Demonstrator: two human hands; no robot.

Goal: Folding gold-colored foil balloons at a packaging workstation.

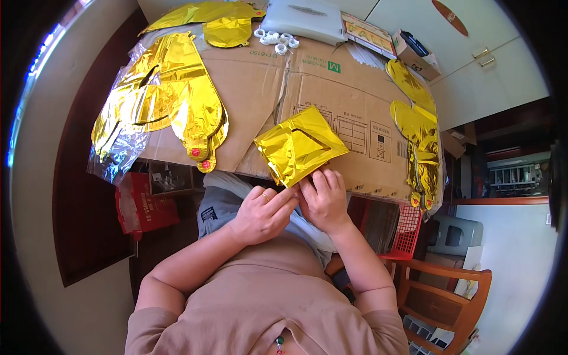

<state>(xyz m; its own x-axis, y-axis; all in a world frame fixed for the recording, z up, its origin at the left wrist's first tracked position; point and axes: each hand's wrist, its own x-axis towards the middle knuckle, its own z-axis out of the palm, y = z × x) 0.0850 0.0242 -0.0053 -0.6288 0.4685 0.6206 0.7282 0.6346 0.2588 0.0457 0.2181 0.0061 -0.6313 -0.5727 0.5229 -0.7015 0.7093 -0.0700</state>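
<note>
A folded gold foil balloon lies at the near edge of the cardboard-covered table, creased into a rough square with a dark slit across it. My left hand is closed, thumb and fingers pinching the balloon's near corner. Close beside it, my right hand curls over the near right edge of the same foil, its fingers also closed. The fingertips of both hands almost meet, and the bit of foil between them is partly hidden.
Flat gold foil balloons are stacked at the left on clear plastic; more balloons lie along the right edge. White tape rolls sit at the back, near a pale case and a small box. A wooden chair stands at right.
</note>
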